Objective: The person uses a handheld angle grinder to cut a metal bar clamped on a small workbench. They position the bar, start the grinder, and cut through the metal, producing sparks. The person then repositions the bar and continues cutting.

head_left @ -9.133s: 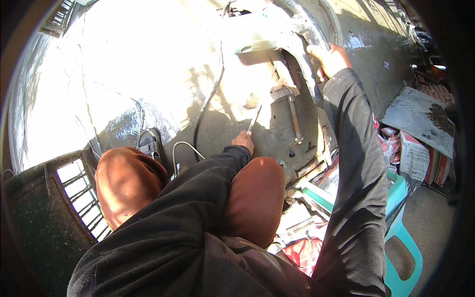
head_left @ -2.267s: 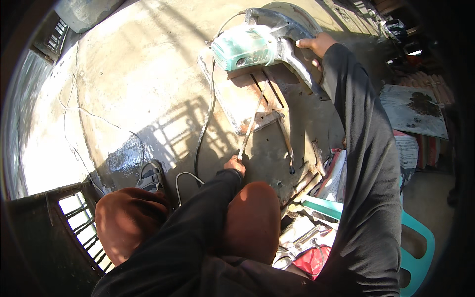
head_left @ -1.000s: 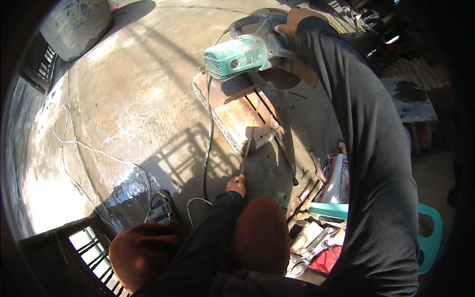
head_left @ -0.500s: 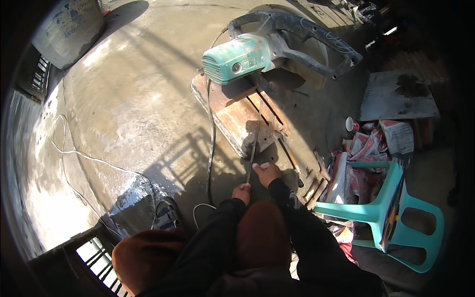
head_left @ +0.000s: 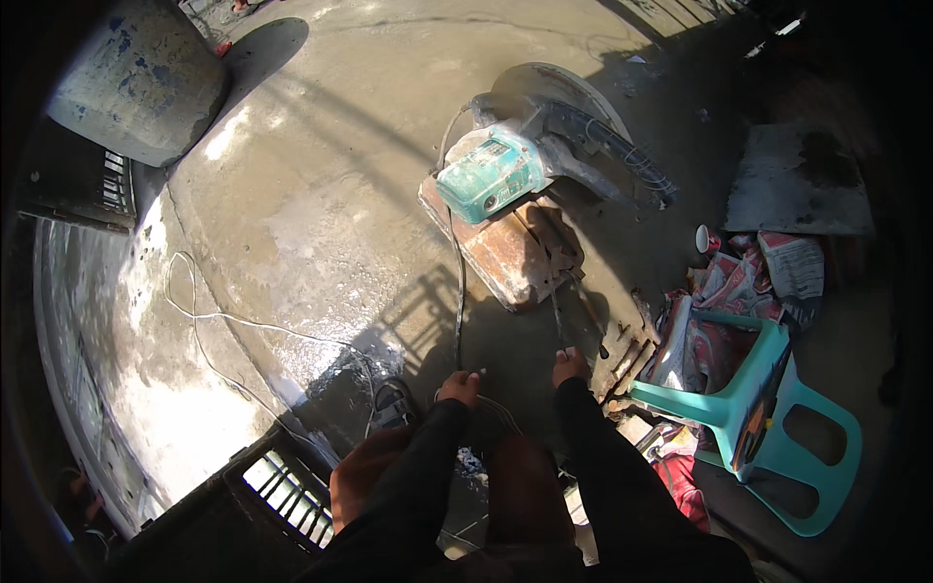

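A chop saw with a green motor housing and a dark handle stands on a rusty base plate. My right hand is closed on the near end of a thin metal rod, whose far end reaches the near edge of the base. To its left, my left hand is closed near the saw's black cable. A small pale bit shows at its fingertips, too small to name.
Right of me, a turquoise plastic stool lies tipped beside crumpled red-and-white packaging and a paper cup. A pale cable loops over the concrete floor at left. A big worn drum stands at far left, and a dark crate near my knee.
My hands were close together on the rod; now the left has come off it and moved left. The right keeps hold of the rod. The saw's handle looks lower, and the whole view has shifted.
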`<state>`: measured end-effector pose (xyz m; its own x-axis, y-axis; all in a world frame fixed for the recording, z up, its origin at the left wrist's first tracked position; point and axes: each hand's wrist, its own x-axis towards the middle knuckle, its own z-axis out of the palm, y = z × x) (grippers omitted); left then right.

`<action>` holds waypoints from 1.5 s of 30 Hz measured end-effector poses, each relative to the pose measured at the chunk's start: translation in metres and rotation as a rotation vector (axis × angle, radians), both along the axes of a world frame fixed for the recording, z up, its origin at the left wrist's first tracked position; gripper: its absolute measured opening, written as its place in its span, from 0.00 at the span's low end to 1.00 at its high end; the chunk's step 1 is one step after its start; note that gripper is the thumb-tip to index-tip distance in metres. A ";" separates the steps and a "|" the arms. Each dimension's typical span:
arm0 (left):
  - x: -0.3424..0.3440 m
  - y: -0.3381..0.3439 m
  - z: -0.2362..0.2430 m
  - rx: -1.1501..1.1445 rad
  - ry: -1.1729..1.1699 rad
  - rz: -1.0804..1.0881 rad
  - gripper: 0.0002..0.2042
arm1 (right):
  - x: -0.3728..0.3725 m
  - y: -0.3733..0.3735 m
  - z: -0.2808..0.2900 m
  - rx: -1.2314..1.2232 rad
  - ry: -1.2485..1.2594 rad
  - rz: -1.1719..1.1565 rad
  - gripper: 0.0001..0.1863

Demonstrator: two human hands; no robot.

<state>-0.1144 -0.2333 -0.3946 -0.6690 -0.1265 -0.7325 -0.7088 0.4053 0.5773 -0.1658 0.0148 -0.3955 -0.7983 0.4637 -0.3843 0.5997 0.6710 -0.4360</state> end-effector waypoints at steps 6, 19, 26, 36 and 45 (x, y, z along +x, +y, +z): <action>0.052 -0.135 0.158 -0.141 0.218 0.125 0.22 | 0.046 0.000 0.148 0.062 -0.219 0.109 0.13; 0.094 -0.327 0.349 -0.416 -0.215 -0.279 0.18 | 0.135 0.050 0.340 0.360 -0.545 0.441 0.21; -0.051 -0.252 0.409 0.219 -0.280 0.305 0.14 | 0.172 0.078 0.393 0.134 -0.069 -0.401 0.19; -0.259 -0.030 0.445 0.482 -0.174 0.513 0.39 | 0.132 0.111 0.433 0.213 -0.243 -0.443 0.21; -0.370 0.092 0.372 0.500 -0.368 0.551 0.41 | 0.023 0.198 0.376 0.097 -0.130 -0.233 0.17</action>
<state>-0.4846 -0.1412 -0.0223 -0.3134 0.0323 -0.9491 -0.9095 -0.2977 0.2901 -0.1426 0.2123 -0.0199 -0.6132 0.6684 -0.4210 0.7890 0.5438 -0.2859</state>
